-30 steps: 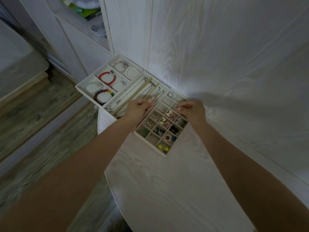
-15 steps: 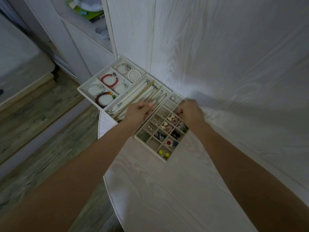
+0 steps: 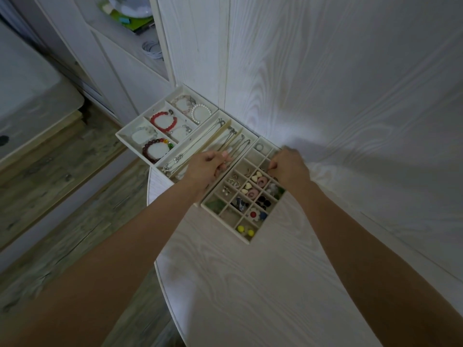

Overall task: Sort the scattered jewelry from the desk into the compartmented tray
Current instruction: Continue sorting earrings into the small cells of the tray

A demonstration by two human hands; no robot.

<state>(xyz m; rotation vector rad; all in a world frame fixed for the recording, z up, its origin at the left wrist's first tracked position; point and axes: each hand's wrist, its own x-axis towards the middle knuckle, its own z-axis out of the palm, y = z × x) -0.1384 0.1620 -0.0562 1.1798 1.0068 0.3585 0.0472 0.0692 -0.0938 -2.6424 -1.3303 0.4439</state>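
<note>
Three cream trays sit side by side at the desk's far left corner. The bracelet tray (image 3: 130, 137) holds beaded bracelets, among them a red bracelet (image 3: 163, 120). The necklace tray (image 3: 250, 133) holds thin chains. The grid tray (image 3: 226, 230) holds small earrings and studs, with yellow studs (image 3: 245, 230) nearest me. My left hand (image 3: 206, 170) hovers with curled fingers over the wall between the necklace tray and the grid tray; what it holds is hidden. My right hand (image 3: 289, 169) pinches a tiny piece above the grid tray's far right compartments.
The white wood-grain desk (image 3: 250, 296) has a curved left edge, with a grey plank floor (image 3: 62, 209) below. White wall panels rise right behind the trays. A shelf (image 3: 140, 26) at the upper left holds coiled cable and green items.
Both hands stay over the trays. My right hand's fingertips have dipped slightly towards the grid compartments. The view has shifted a little.
</note>
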